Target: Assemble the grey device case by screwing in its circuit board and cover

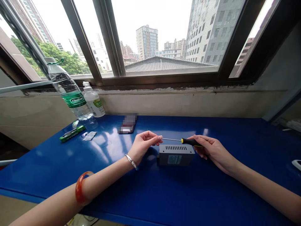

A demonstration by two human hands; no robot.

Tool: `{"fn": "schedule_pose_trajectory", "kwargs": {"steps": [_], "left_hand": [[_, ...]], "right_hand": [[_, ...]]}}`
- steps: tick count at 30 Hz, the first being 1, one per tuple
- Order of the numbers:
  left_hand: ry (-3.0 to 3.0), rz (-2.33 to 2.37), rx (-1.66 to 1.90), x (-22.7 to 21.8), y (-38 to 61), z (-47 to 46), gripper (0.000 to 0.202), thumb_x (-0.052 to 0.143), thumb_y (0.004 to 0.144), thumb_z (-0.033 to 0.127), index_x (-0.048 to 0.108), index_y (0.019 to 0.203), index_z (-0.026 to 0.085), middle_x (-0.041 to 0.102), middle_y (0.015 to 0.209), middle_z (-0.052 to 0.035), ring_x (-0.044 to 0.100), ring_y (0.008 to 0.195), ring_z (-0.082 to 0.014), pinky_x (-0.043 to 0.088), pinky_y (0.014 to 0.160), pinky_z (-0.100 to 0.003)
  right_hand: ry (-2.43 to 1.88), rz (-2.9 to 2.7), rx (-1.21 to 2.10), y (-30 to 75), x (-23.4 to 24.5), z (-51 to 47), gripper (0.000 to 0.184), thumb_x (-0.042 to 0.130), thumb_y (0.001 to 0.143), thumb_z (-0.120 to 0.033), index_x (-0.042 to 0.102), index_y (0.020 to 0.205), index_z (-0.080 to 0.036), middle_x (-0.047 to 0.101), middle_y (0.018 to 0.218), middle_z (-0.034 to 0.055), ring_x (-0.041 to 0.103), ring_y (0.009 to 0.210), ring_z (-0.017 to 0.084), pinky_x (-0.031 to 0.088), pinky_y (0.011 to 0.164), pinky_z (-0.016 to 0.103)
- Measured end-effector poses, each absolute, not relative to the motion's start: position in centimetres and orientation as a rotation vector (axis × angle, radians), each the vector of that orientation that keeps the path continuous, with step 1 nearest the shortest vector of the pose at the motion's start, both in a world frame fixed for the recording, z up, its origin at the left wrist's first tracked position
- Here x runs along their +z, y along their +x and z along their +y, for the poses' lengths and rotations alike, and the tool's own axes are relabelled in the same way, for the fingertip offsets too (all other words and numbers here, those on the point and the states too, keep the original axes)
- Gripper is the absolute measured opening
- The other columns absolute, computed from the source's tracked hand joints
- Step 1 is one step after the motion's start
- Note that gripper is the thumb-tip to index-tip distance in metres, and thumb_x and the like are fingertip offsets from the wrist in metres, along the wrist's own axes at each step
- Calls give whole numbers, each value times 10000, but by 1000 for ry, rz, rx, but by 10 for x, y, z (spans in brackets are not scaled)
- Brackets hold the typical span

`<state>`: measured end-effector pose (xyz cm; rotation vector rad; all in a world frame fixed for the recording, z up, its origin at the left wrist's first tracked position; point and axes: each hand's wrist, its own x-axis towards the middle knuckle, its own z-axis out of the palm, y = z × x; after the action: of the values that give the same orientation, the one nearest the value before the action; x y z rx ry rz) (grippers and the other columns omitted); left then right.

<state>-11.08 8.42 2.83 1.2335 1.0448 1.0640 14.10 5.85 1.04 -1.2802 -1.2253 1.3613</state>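
Black-and-yellow screwdriver — right hand closed round the handle, left hand pinching the shaft, tip hidden by fingertips.

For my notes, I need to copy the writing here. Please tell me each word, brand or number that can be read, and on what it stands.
"C'estbon": green label on the large water bottle.
Small bottle: label has a number, perhaps "100", too small to be sure.
Grey metal box: its label is too small to read.
Phone: blurred, unreadable.
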Motion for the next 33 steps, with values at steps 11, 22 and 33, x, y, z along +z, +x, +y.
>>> {"fn": "schedule_pose_trajectory", "kwargs": {"steps": [11, 22, 33], "left_hand": [[1233, 1070, 1076, 28, -110, 84, 309, 802, 645, 397, 633, 671, 139, 712, 695, -56, 631, 676, -154, 472, 728, -300], [1294, 1100, 1048, 29, -109, 83, 311, 752, 694, 433, 620, 693, 152, 689, 729, -39, 596, 686, -141, 443, 706, -270], [1478, 887, 1169, 34, -111, 75, 511, 364, 859, 633, 621, 945, 200, 625, 1075, -87, 558, 923, -232, 422, 770, -315]], "right_hand": [[-1279, -1285, 1355, 145, 8, 59, 482, 649, 742, -575, 713, 1025, -191, 575, 660, 29, 424, 516, 88, 298, 452, 236], [-1285, -1283, 1348, 144, 9, 59, 461, 647, 750, -567, 717, 1011, -194, 574, 664, 27, 424, 521, 85, 305, 452, 232], [-1263, -1116, 1352, 143, 12, 59, 541, 678, 685, -610, 696, 1007, -176, 548, 639, 14, 422, 501, 87, 292, 451, 243]]}}
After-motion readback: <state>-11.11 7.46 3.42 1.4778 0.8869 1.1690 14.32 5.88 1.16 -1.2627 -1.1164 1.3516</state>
